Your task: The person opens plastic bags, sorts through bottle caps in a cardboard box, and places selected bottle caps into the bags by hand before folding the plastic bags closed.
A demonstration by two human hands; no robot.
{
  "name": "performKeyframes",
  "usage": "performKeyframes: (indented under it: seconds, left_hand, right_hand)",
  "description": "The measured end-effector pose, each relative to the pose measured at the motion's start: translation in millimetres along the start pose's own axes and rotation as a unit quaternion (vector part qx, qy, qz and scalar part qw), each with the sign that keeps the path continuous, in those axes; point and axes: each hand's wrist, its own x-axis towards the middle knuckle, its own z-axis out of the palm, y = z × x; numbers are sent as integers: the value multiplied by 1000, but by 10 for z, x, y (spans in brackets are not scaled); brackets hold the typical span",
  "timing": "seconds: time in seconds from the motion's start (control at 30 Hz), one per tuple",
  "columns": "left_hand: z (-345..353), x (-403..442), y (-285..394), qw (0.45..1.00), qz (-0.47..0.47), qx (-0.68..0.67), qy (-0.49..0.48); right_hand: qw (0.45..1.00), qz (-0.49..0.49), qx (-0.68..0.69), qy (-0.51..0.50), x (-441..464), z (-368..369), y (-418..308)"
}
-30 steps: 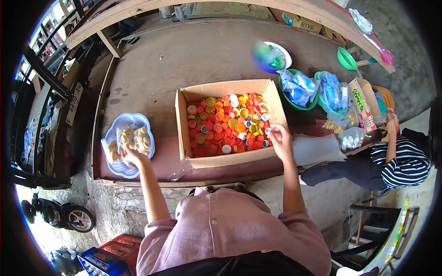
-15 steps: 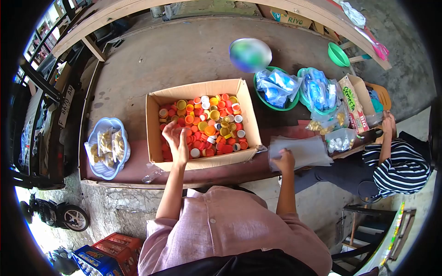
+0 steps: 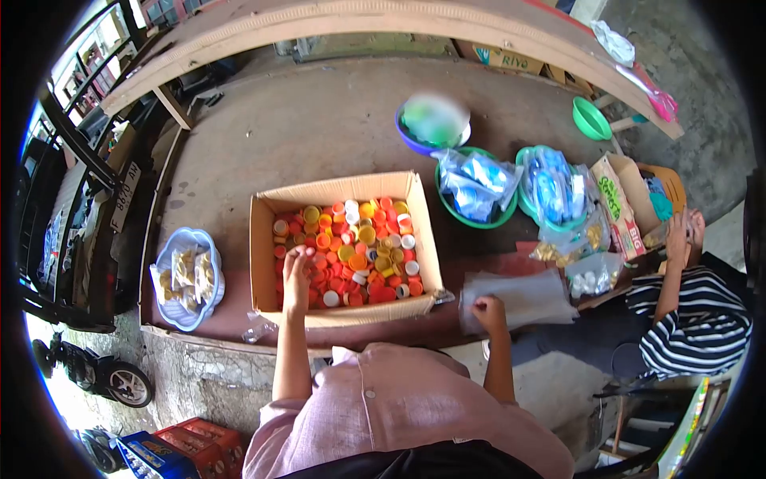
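Observation:
A cardboard box [image 3: 343, 318] of red, orange, yellow and white plastic caps [image 3: 351, 255] sits in front of me. My left hand [image 3: 296, 279] is over the box's left part, its fingers curled together; whether a cap is in them is hidden. My right hand [image 3: 490, 314] is closed above a stack of clear plastic bags [image 3: 531, 299], right of the box. What its fingers pinch, if anything, does not show clearly.
Left of the box stands a pale blue basin [image 3: 188, 323] with filled bags. Green basins [image 3: 477, 224] of bagged blue items, a blurred bowl [image 3: 415, 144] and a Semesta carton [image 3: 618, 207] stand to the right. A person in a striped shirt [image 3: 686, 327] works at the far right.
My left hand has gone from spread fingers to curled ones, moving slightly left. My right hand has drawn a little towards me over the bags. The view has tilted up.

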Motion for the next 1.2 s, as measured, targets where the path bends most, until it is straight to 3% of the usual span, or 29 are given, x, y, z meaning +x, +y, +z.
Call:
performKeyframes:
  seconds: [0.43,0.53,0.6,0.63,0.67,0.73,0.77,0.8,0.83,0.87,0.93,1.07,1.2]
  left_hand:
    - [29,-49,32,1000,11,6,4]
    - [31,-70,38,1000,9,20,3]
    - [86,-82,72,999,29,28,-6]
    - [126,-90,86,998,53,31,-19]
    - [167,-101,96,996,77,34,-32]
    - [322,-190,146,989,113,6,-95]
    - [466,-274,229,982,130,-24,-132]
    - [555,-362,293,979,138,10,-147]
    - [657,-462,379,968,163,4,-190]
    - [749,-551,451,955,187,-1,-231]
    - [871,-612,531,927,296,10,-231]
    - [645,-334,344,971,220,5,-90]
    - [449,-33,52,976,200,-38,-72]
  right_hand:
    - [997,-30,26,-60,100,-495,-331]
    - [994,21,100,46,210,-684,-582]
    - [976,17,186,114,352,-968,-1207]
    - [986,-39,108,117,446,-1019,-1147]
    - [958,-59,243,142,505,-1025,-1506]
    - [911,-102,394,68,683,-895,-1821]
    - [909,-150,385,43,731,-810,-2034]
    - [911,-211,355,16,823,-684,-2239]
    - [923,-301,239,2,855,-633,-2478]
    - [898,-395,195,-5,857,-573,-2761]
    - [877,-451,158,-53,923,-215,-2996]
    - [858,-418,271,-129,1138,390,-3044]
    - [858,-304,331,-250,1189,719,-2867]
